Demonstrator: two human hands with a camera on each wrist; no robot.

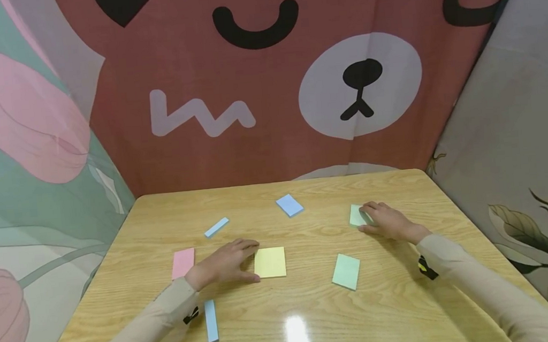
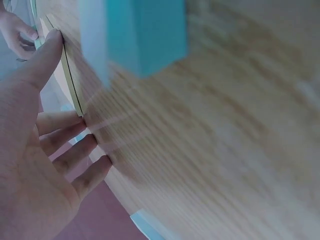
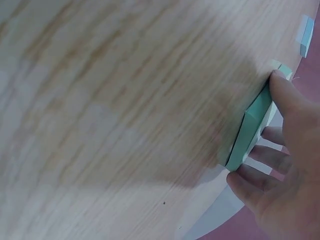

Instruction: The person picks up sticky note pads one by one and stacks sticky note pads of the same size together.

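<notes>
My left hand [image 1: 225, 263] rests beside a yellow sticky note pad [image 1: 270, 263]. Its thumb and index finger spread along the pad's left corners, and the left wrist view shows the thumb touching its edge [image 2: 74, 90]. At the right, my right hand [image 1: 390, 222] holds a pale green sticky note pad [image 1: 356, 215] between thumb and fingers, partly covering it. That pad's green side [image 3: 240, 142] faces the right wrist camera, with the thumb at one side and the fingers on the other. A second green pad [image 1: 346, 271] lies between the hands, nearer to me.
A pink pad [image 1: 183, 263] lies behind my left wrist. One narrow blue strip pad [image 1: 211, 322] is near that forearm, another [image 1: 217, 227] farther back. A blue pad [image 1: 289, 205] sits near the back of the wooden table [image 1: 284, 299]. Printed curtains [image 1: 273, 155] hang around it.
</notes>
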